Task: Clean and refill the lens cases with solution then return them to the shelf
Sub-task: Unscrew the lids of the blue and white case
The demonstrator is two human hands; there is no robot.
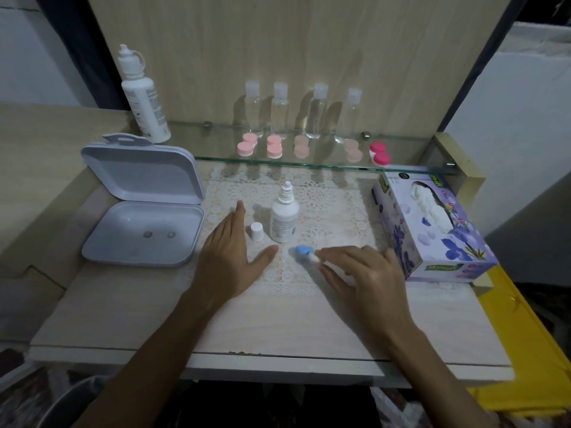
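Blue-capped lens case [306, 253] pinched by right hand [367, 273] fingers; left hand [230, 257] flat, released.

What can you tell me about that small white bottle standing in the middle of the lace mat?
The small white bottle looks like opaque plastic, with a printed label too blurred to read. It stands upright on the lace mat, its narrow dropper tip bare. A small white cap, likely its own, stands just to its left, apart from it. Neither hand touches it: the left hand lies flat nearby, and the right hand rests in front beside a blue-capped lens case.
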